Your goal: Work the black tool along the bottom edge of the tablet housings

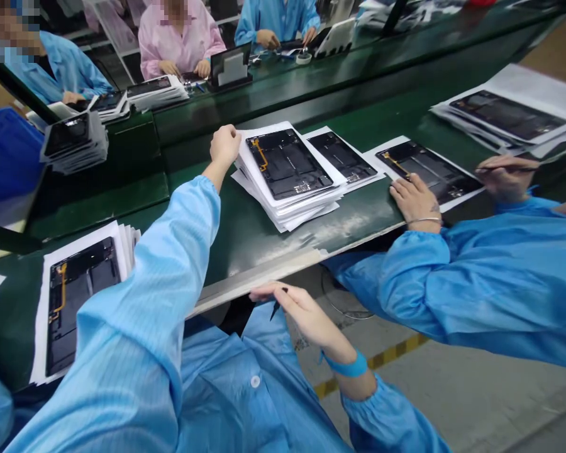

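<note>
The left hand (225,146) grips the far corner of a stack of panels (290,176) on the green desk (245,233). The right hand (302,311) holds a small dark tool (277,306) near the desk edge. Co-workers in blue coats sit around.

Left hand (225,146) grips the far corner of a stack of white-backed dark tablet panels (290,176) on the green conveyor table (245,233); right hand (302,313) holds a thin black tool (277,306) below the table's near edge.

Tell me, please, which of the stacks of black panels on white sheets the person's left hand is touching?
The left hand grips the far left corner of the tall middle stack; the stack by the near edge lies untouched.
</note>
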